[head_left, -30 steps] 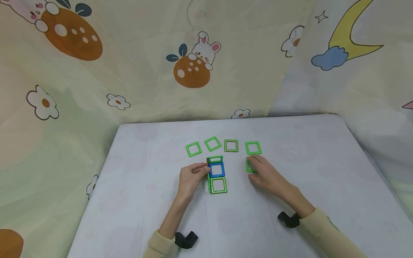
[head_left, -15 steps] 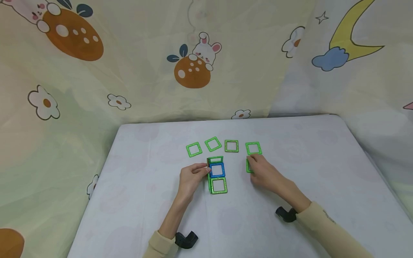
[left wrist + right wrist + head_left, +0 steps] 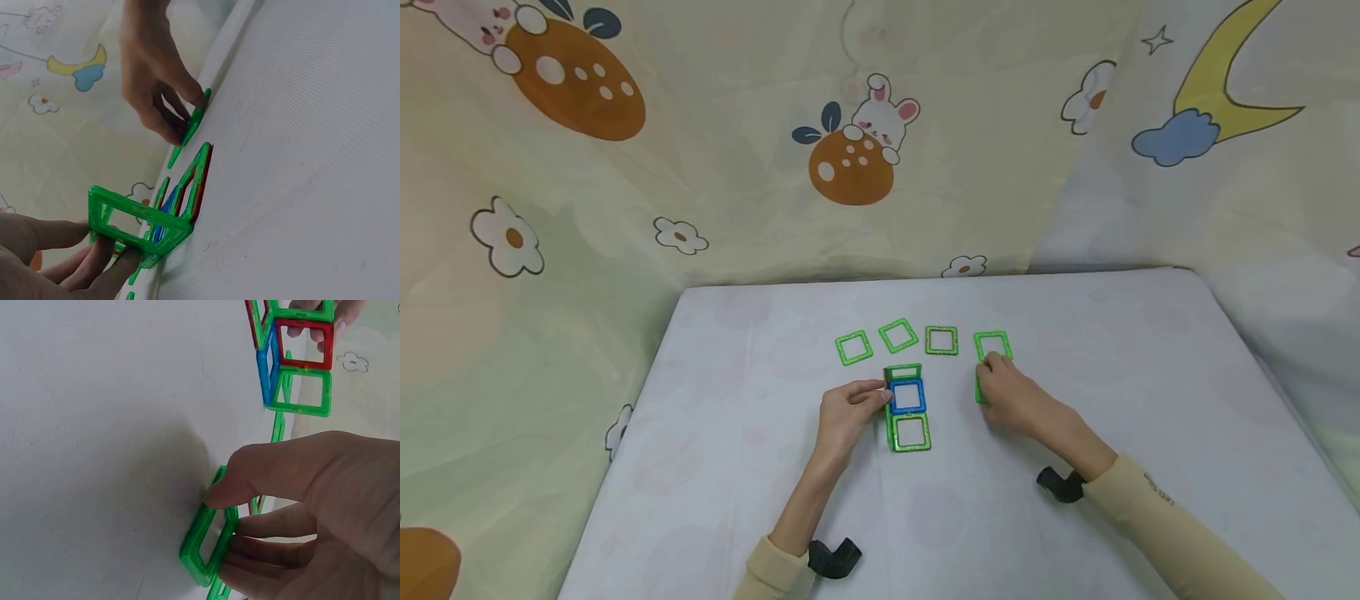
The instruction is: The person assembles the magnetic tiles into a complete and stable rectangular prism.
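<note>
My left hand [image 3: 842,421] pinches the edge of a small build of square magnetic tiles. Its flat row has a blue tile [image 3: 908,411] with a green tile [image 3: 912,448] on the near side, and green and red tiles [image 3: 306,364] stand upright along it. In the left wrist view, the thumb and fingers hold an upright green tile [image 3: 140,210]. To the right, my right hand [image 3: 1021,402] pinches a separate green square tile [image 3: 199,534] between thumb and fingers, tilted close over the table in the right wrist view; the hand covers much of it in the head view.
Several green square tiles lie in a loose row behind the build, among them one at the middle [image 3: 942,353] and one [image 3: 991,335] right behind my right hand. The white-covered table [image 3: 760,350] meets a patterned cloth backdrop [image 3: 737,167]. Black wrist mounts [image 3: 833,559] sit at both cuffs.
The right hand's fingers have closed in on the green tile, and the hand has shifted slightly away from the body. My left hand and the build stay in place.
</note>
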Demonstrator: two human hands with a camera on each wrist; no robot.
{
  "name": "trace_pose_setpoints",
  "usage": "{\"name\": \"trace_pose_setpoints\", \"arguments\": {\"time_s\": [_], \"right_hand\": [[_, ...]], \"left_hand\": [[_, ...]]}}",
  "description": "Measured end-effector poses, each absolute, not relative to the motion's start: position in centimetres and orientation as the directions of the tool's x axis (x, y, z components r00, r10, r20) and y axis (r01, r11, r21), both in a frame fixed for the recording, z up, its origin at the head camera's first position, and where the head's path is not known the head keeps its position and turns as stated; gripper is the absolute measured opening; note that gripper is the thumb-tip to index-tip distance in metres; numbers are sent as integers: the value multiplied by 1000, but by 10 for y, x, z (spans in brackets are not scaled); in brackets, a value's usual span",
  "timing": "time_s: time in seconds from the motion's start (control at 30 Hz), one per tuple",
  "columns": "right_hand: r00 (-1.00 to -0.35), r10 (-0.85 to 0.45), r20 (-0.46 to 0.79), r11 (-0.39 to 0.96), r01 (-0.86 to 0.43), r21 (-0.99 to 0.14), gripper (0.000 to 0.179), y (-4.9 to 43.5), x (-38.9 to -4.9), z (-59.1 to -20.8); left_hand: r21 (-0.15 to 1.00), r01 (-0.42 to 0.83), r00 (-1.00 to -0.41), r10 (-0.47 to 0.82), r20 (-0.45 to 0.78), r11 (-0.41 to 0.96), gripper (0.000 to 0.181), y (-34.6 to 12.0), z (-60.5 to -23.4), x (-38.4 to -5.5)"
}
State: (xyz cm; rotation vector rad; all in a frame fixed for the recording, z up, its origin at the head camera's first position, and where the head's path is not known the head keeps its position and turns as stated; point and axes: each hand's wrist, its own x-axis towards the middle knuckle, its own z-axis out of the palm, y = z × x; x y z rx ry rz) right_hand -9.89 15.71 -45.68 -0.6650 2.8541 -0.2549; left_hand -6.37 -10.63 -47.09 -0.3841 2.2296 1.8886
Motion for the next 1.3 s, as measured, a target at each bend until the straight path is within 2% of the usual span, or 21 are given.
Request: {"name": "trace_pose_setpoints", "arguments": {"time_s": [0.33, 0.53, 0.73, 1.03, 1.3], "right_hand": [[-876, -439, -199, 897, -414, -154, 38, 155, -107, -458], [-873, -444, -202, 893, -414, -176, 37, 159, -111, -459], [-877, -443, -188, 889, -401, -222, 46, 164, -112, -458], [-883, -465, -63, 839, -417, -349, 65, 173, -106, -460], [-879, -477, 15, 759, -420, -498, 64, 177, -103, -466]], "left_hand": [[931, -326, -945, -70, -318, 164, 30, -106, -471, -65], [934, -317, -948, -64, -311, 163, 30, -106, -471, -65], [933, -318, -948, -63, -312, 167, 29, -106, -472, -65], [933, -321, -947, -62, -315, 165, 29, -106, -472, -65], [934, -322, -947, -62, -316, 158, 29, -107, -471, -64]]}}
